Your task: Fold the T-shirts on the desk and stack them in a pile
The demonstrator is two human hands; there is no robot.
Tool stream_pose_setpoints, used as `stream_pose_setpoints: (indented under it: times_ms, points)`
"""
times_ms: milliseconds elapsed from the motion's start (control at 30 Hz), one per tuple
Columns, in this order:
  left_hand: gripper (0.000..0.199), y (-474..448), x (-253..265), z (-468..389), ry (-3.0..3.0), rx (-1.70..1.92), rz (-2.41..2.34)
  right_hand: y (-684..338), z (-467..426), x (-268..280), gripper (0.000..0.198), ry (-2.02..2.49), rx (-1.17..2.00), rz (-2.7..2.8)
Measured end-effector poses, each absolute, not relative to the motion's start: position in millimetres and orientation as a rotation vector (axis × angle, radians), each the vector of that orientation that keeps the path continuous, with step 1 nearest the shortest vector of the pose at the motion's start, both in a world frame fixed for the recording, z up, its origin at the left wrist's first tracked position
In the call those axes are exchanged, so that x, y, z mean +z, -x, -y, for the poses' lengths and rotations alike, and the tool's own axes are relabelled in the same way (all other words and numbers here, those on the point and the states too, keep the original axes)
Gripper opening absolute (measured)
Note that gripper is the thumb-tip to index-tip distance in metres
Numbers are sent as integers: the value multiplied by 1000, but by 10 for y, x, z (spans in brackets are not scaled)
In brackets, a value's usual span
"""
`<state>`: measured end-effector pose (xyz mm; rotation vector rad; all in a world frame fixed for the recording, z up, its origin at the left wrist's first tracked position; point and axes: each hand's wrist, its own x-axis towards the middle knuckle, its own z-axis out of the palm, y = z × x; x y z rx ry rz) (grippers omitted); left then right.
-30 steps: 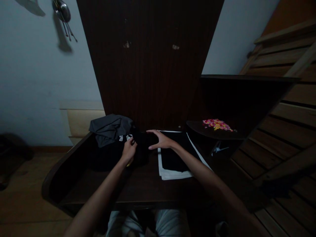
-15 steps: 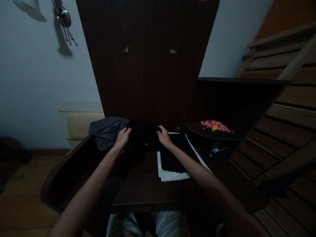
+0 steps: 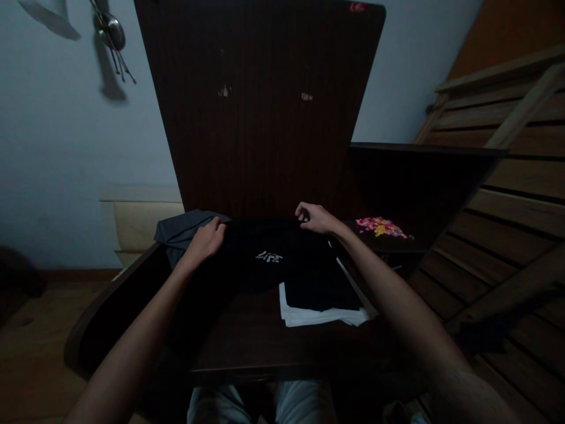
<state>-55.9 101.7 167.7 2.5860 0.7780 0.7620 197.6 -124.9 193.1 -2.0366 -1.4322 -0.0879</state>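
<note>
A black garment [image 3: 247, 247] with pale lettering on it hangs spread between my two hands above the dark wooden desk [image 3: 238, 347]. My left hand [image 3: 209, 237] is closed on its upper left edge. The fingers of my right hand [image 3: 312, 217] are curled in a pinch at its upper right edge. Below my right hand, a folded black cloth [image 3: 318, 294] lies on folded white cloth [image 3: 300, 318]; the garment covers their far part. Crumpled grey cloth [image 3: 179, 227] lies just beyond my left hand.
Small pink and yellow pieces [image 3: 380, 227] lie heaped on a shelf at the right. A tall dark wooden panel [image 3: 265, 129] rises behind the desk. Wooden slats [image 3: 516, 209] stand along the right side, and a curved desk side [image 3: 95, 330] bounds the left.
My hands have moved apart, the right one going up and to the right. The bunched black garment is now stretched wider, and its pale lettering shows.
</note>
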Motion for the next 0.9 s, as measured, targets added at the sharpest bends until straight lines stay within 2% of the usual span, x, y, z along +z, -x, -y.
stream_pose_setpoints:
  times_ms: [167,333,467,500,533,633,700,833,900]
  points:
    - [32,552,1267,-1248,-2789,611,-925,-2229,1289,1472,1,2121,89,1107]
    - [29,463,957,-1315,-2734,683,-910,-2041,1325,928,25,1958,452,959]
    - [31,426,906,-1362,-2537,783,-962,-1878,1354,601,63,1985,348,1199]
    - [32,425,909,-1379,-2465,813,-982,-1862,1351,546,65,2013,288,1247]
    - [32,426,915,-1396,-2396,844,-996,-1857,1344,506,60,2038,224,1272]
    - [30,449,943,-1448,-2247,926,-1028,-1899,1323,498,26,2091,26,1193]
    - [26,474,971,-1479,-2185,964,-1059,-1966,1327,579,12,2080,-77,1059]
    - [19,493,1053,-1521,-2039,1021,-1024,-2126,1381,861,10,1885,-117,738]
    - [24,467,1108,-1516,-1852,1030,-943,-2187,1414,1021,13,1733,-24,632]
